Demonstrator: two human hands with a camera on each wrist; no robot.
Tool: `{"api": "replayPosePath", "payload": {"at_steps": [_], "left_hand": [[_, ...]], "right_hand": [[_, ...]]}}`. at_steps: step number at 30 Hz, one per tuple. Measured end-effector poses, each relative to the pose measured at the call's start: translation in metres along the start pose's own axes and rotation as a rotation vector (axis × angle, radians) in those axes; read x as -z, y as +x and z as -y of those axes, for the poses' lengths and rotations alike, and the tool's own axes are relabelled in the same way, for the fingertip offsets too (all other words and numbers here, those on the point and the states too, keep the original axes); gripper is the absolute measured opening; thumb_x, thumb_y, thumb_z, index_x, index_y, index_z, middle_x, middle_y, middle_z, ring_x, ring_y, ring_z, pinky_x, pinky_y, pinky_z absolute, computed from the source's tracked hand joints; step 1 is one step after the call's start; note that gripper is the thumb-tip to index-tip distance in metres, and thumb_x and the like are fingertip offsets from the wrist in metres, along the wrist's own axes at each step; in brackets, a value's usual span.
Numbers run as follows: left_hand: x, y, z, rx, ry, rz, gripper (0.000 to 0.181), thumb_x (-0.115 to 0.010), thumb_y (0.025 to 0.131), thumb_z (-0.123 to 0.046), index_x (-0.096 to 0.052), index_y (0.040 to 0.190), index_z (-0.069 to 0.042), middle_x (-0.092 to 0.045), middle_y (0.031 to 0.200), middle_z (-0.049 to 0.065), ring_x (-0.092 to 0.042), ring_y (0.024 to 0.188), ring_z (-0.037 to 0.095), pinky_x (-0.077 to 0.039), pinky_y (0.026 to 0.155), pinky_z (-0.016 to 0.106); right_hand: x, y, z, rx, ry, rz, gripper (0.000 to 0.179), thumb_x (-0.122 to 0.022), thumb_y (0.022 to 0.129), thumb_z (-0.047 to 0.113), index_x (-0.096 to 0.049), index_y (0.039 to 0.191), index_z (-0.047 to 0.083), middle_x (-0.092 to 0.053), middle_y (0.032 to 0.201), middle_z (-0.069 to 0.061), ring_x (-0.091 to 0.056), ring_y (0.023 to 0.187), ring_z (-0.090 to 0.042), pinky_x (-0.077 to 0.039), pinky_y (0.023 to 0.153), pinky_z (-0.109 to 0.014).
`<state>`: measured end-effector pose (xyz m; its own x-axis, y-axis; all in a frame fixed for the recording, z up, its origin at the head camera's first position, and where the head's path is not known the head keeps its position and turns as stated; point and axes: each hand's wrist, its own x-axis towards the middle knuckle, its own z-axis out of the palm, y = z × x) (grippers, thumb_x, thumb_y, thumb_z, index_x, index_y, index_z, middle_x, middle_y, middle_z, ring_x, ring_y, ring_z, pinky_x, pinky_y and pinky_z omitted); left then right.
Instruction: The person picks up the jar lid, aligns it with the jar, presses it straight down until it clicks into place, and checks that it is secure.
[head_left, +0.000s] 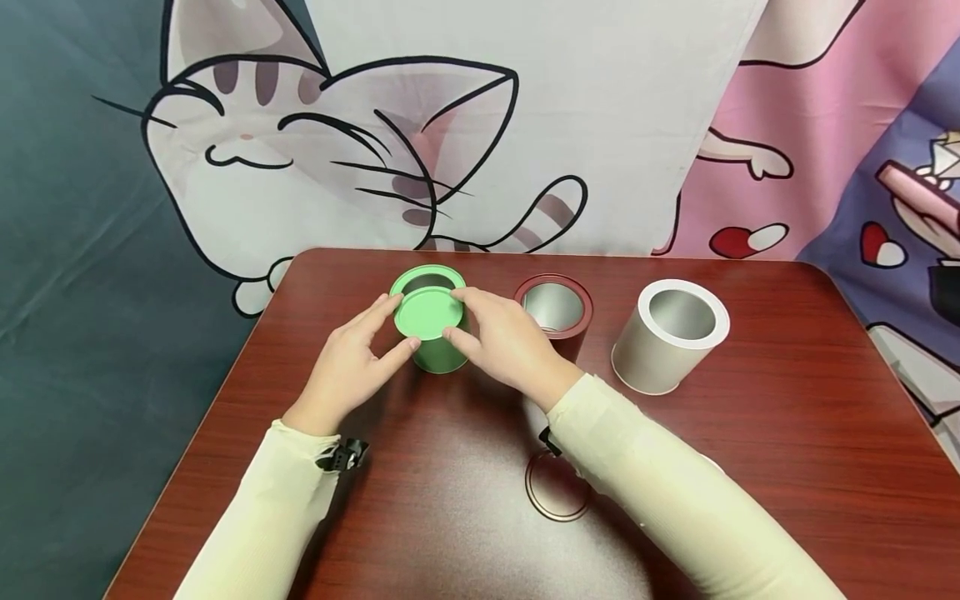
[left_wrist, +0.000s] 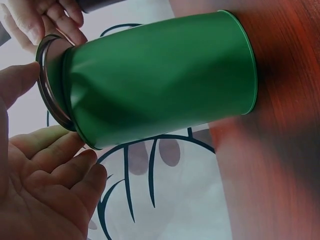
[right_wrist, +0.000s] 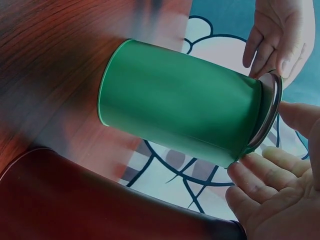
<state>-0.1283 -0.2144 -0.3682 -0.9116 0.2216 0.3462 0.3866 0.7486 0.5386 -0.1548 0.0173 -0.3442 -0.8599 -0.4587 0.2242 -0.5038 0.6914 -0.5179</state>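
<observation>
A green can (head_left: 441,358) stands upright near the table's far edge, its mouth partly uncovered. Over the near side of that mouth sits a tilted green lid (head_left: 429,313), held at its edge by both hands. My left hand (head_left: 347,367) grips the lid from the left, thumb at the near edge. From the right, my right hand (head_left: 508,335) holds it between thumb and fingers. In the left wrist view, the lid's metallic rim (left_wrist: 50,82) leans against the can's top, with a gap showing. Fingertips of the right hand touch near the can's rim in the right wrist view.
An uncapped dark red can (head_left: 572,343) stands right of the green one, partly behind the right hand. Farther right is an uncapped white can (head_left: 649,357). A dark red round lid (head_left: 558,496) lies on the wooden table (head_left: 420,517). Some pale edge shows behind the right sleeve.
</observation>
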Motion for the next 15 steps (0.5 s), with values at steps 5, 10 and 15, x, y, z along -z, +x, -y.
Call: {"api": "replayPosePath", "payload": {"at_steps": [5, 10, 15], "left_hand": [[0.0005, 0.0016, -0.0007, 0.018, 0.000, 0.010, 0.064, -0.076, 0.089, -0.030, -0.053, 0.145, -0.007, -0.052, 0.146, 0.019, -0.048, 0.138, 0.031, -0.043, 0.107, 0.055], [-0.0010, 0.0031, 0.0001, 0.016, -0.009, -0.002, 0.064, -0.078, 0.088, -0.029, -0.054, 0.144, -0.006, -0.053, 0.145, 0.019, -0.049, 0.137, 0.030, -0.043, 0.107, 0.054], [-0.0030, 0.0040, 0.0003, 0.010, -0.018, -0.018, 0.062, -0.079, 0.088, -0.027, -0.056, 0.142, -0.007, -0.055, 0.144, 0.018, -0.048, 0.138, 0.029, -0.044, 0.106, 0.054]], "right_hand": [[0.0001, 0.0013, -0.0005, -0.024, 0.037, 0.001, 0.050, -0.069, 0.095, 0.032, -0.057, 0.138, 0.010, -0.068, 0.118, -0.003, -0.065, 0.095, -0.019, -0.053, 0.087, -0.037], [0.0006, 0.0021, -0.0003, -0.065, 0.116, 0.000, 0.051, -0.072, 0.093, 0.030, -0.057, 0.138, 0.011, -0.066, 0.132, -0.003, -0.062, 0.120, -0.020, -0.049, 0.101, -0.038], [0.0010, 0.0016, 0.0013, -0.083, 0.171, 0.012, 0.054, -0.075, 0.091, 0.028, -0.056, 0.139, 0.012, -0.064, 0.135, -0.001, -0.059, 0.126, -0.016, -0.046, 0.105, -0.036]]}}
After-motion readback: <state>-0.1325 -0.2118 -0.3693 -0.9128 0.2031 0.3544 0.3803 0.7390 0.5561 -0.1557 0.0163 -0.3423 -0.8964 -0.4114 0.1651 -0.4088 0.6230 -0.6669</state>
